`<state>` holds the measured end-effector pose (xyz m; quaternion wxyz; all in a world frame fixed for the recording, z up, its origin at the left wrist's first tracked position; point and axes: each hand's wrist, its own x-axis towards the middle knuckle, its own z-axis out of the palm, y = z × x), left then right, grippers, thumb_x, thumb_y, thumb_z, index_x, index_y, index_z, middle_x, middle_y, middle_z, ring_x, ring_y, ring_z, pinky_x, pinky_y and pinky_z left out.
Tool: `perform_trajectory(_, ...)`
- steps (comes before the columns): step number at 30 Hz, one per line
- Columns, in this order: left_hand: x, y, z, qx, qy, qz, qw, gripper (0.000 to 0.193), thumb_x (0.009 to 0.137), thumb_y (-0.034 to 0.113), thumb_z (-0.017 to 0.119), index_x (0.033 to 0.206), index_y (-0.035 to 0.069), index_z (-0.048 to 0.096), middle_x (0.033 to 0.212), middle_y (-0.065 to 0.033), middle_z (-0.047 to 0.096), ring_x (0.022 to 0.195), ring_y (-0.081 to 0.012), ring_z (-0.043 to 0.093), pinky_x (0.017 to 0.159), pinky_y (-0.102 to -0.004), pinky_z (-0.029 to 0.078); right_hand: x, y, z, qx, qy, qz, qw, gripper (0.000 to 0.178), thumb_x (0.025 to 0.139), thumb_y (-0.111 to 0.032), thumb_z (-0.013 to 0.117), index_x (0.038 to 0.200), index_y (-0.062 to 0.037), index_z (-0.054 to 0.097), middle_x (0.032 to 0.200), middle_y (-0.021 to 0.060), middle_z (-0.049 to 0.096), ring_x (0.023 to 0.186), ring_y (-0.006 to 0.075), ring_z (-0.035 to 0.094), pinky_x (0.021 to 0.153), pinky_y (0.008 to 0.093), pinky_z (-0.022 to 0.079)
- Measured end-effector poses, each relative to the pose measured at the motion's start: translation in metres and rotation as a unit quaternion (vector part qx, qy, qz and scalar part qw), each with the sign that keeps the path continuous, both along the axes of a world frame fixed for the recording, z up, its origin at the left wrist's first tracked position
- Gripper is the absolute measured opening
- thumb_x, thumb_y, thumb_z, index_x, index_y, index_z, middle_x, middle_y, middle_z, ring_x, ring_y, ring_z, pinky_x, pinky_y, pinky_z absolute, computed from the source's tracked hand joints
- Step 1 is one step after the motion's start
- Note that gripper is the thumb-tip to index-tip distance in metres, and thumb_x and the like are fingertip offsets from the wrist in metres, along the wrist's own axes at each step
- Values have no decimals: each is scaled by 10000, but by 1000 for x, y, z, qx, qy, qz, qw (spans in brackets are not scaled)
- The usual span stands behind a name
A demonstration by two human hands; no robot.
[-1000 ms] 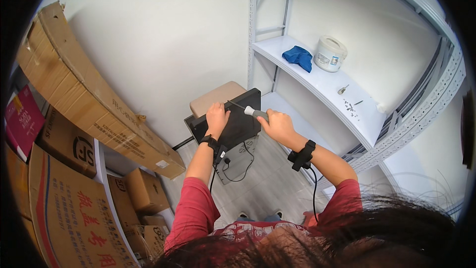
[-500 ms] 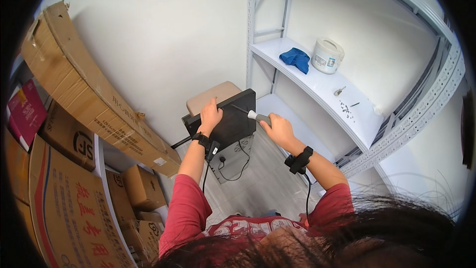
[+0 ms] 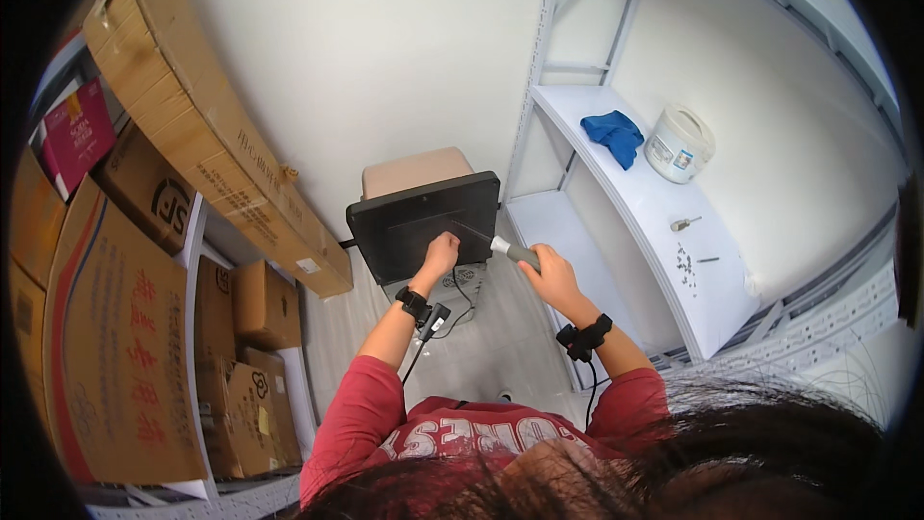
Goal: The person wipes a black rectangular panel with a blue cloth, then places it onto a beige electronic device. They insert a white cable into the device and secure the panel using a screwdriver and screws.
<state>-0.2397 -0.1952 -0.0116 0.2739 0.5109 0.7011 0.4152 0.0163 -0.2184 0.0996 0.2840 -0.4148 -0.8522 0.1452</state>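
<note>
A black flat panel, like the back of a monitor (image 3: 404, 241), leans in front of me at a tilt. My left hand (image 3: 441, 255) is at its face, with thumb and fingers drawn together; what they pinch, if anything, is too small to tell. In my right hand (image 3: 553, 279) is a screwdriver (image 3: 520, 253) with a grey handle, a white collar and a long thin shaft. Its tip points at the panel's face, just above my left fingers; I cannot tell whether it touches.
Behind the panel shows a beige padded seat (image 3: 414, 171). On the white shelf (image 3: 616, 191) at right sit a blue cloth (image 3: 613, 138), a white tub (image 3: 680, 144), a small bit or brush (image 3: 685, 224) and several scattered screws (image 3: 685, 265). Cardboard boxes (image 3: 135, 327) fill the left side.
My left hand has left the panel's upper edge and come down onto its face, fingers drawing together. The panel has levelled out. The screwdriver stays in my right hand; my view has shifted.
</note>
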Motion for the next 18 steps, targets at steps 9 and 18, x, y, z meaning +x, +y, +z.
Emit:
perform_trajectory(9,51,-1,-16,30,-79,70,994,196,864,160,514,875,28,659,704,-93,646,669,-189,630,637,-318,483,61,41,-12,-52,0,65,997,344,845,-287,631,997,9,544,881,177,606,745,362,601,645,418,480)
perform_trajectory(18,72,-12,-14,85,-230,89,965,157,933,47,424,959,6,574,731,-17,604,535,-39,418,483,-191,350,82,40,-17,-84,26,87,992,345,849,-294,628,1001,5,548,880,173,605,736,360,598,631,420,474)
